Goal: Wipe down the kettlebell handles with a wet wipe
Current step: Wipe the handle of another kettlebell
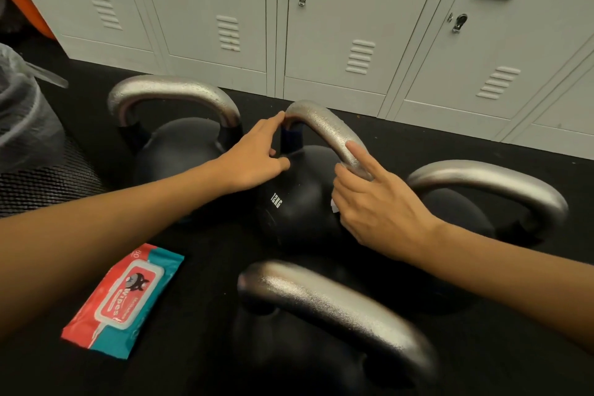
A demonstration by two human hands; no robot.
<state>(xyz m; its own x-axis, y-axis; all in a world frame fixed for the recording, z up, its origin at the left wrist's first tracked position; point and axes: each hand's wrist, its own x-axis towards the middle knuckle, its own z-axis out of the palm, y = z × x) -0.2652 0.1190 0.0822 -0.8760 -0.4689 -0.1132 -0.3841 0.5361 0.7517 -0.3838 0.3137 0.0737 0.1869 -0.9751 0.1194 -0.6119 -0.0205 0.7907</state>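
Several black kettlebells with silver handles stand on the dark floor. The middle one, marked 12KG (289, 202), has its handle (324, 128) arching between my hands. My left hand (260, 154) touches the handle's far left end with its fingertips, thumb resting on the bell. My right hand (369, 199) grips the handle's near right end, index finger stretched along the metal, and a bit of white wet wipe (334, 207) peeks out beneath the palm. Other handles are at back left (170, 92), right (491, 180) and front (337, 302).
A red and teal pack of wipes (123, 300) lies on the floor at the front left. A bin lined with a clear bag (22, 112) stands at the far left. Grey lockers (321, 26) run along the back.
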